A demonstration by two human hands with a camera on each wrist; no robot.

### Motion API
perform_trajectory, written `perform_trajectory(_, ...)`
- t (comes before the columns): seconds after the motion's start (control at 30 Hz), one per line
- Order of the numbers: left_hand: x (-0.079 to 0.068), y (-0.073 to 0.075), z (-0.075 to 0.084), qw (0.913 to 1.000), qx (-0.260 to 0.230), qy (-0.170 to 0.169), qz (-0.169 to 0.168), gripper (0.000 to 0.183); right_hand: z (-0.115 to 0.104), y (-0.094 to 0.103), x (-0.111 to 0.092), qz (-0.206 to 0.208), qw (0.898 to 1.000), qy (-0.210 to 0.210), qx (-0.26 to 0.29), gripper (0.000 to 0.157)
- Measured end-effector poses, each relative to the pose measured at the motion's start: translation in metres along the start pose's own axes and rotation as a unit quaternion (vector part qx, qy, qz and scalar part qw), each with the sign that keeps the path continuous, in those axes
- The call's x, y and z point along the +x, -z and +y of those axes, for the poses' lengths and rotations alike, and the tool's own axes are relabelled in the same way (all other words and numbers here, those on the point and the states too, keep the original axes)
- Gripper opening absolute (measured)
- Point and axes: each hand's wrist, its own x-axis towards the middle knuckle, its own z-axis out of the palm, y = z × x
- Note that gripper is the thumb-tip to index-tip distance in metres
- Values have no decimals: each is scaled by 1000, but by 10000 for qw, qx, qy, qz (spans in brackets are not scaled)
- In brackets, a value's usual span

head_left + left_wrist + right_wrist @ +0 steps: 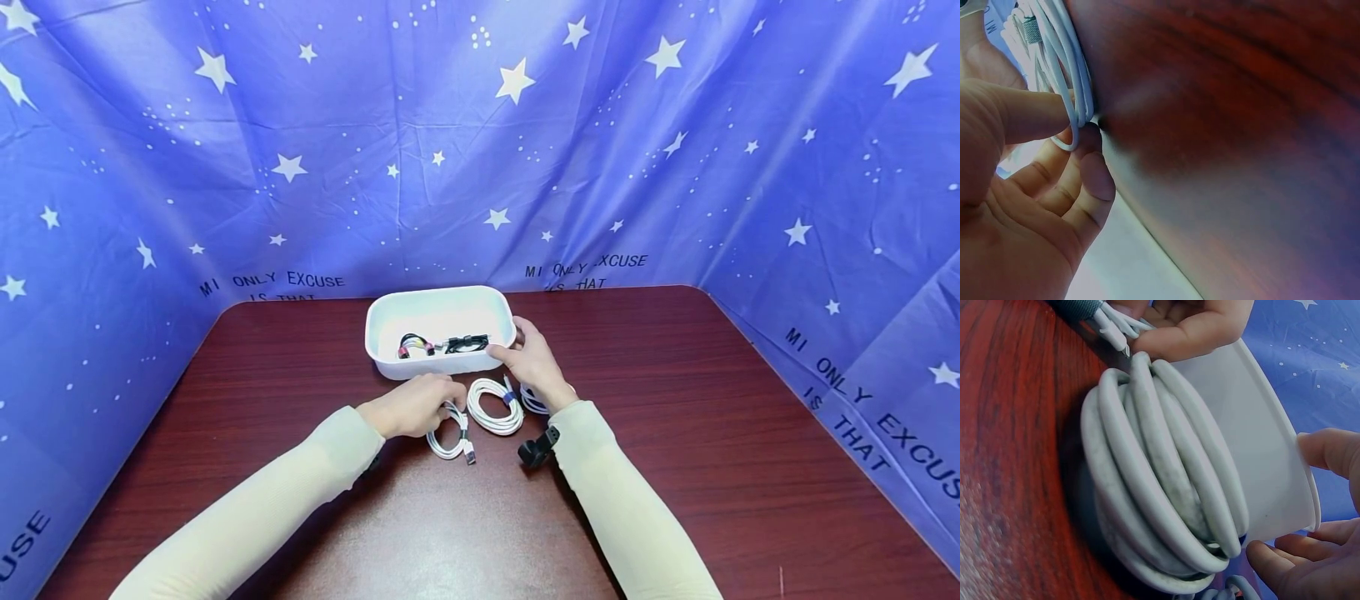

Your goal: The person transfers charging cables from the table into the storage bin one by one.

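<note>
Pale sleeves (251, 496), left hand (415, 407) pinching the coiled cable (446, 455) under its fingertips, right hand (536, 364) gripping white bin (423, 367), reddish-brown table (720, 433), starry blue curtain (420, 100).

1 bin (435, 367), 5 cbls (498, 426), 2 hands (414, 406) (536, 362), 1 tbl (675, 417).

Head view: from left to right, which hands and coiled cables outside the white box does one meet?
Left hand, dark-tied coil, blue-tied coil, right hand. A third coil overlaps it: left out.
</note>
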Motion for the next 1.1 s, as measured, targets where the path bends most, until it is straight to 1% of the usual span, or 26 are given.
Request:
perform_trajectory(0.33, 0, 0, 0, 10000, 26, -29, -41, 27, -1, 0, 0, -15, 10000, -16, 37, 74)
perform_trajectory(0.6, -1, -3, -2, 9999, 37, -113, 26, 27, -1, -1, 0, 15, 10000, 11, 16, 73)
perform_trajectory(0.87, -1, -3, -1, 9999, 76, -75, 35, 27, 0, -1, 0, 17, 9999, 98, 30, 73)
perform_trajectory(1.1, -2, -2, 0, 10000, 43, -55, 35, 27, 0, 0, 0, -18, 10000, 47, 10, 74)
